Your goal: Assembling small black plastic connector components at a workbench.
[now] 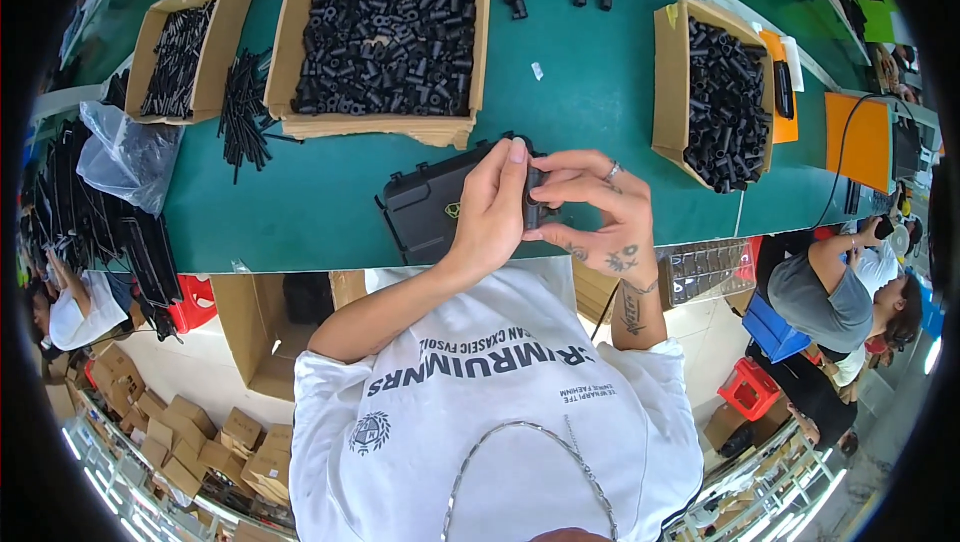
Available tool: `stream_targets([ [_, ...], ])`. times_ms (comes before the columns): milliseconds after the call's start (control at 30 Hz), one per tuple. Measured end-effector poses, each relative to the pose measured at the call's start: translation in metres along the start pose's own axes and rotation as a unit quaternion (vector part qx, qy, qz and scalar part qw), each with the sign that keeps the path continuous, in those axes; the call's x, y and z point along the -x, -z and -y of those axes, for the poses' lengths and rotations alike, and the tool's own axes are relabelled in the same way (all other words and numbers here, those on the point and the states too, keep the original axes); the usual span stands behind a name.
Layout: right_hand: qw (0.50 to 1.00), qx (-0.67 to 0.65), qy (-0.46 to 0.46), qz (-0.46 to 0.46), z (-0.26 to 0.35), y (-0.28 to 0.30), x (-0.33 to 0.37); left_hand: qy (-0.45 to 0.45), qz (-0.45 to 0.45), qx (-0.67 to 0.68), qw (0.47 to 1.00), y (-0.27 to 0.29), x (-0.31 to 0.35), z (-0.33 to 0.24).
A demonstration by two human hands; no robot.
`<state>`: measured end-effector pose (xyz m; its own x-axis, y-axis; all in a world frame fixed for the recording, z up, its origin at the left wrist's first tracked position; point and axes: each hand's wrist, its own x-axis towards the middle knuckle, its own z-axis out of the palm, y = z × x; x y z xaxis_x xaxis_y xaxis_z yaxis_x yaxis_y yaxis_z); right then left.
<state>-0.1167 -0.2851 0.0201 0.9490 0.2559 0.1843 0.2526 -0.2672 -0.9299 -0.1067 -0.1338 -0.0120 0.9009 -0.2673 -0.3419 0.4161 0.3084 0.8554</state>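
You are pinching a small black part (533, 204) between the fingers of both hands, left hand (490, 217) and right hand (600, 217), over the black case (425, 207); be keeping it square while pressing.

long green workbench (300, 212), pale floor (200, 362)

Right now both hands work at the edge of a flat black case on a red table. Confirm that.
Not quite: the table is green, not red, as the head view shows. The left hand and right hand do work at the edge of the flat black case.
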Motion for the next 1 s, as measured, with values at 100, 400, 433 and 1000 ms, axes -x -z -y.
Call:
stream_targets([
  [100,1.000,-0.003,-0.009,0.012,-0.001,-0.001,0.004,-0.035,-0.018,-0.030,0.999,0.004,0.001,0.013],
  [400,0.997,0.068,-0.003,0.021,0.016,0.003,0.005,-0.079,-0.051,-0.057,0.994,0.000,0.014,0.016],
  [433,0.996,0.091,-0.008,0.014,0.018,0.003,0.004,-0.064,-0.049,-0.031,0.996,-0.001,0.015,0.017],
  [1000,0.975,0.150,0.049,0.156,-0.009,0.043,-0.014,-0.458,-0.006,-0.523,0.719,0.070,0.028,0.014],
])
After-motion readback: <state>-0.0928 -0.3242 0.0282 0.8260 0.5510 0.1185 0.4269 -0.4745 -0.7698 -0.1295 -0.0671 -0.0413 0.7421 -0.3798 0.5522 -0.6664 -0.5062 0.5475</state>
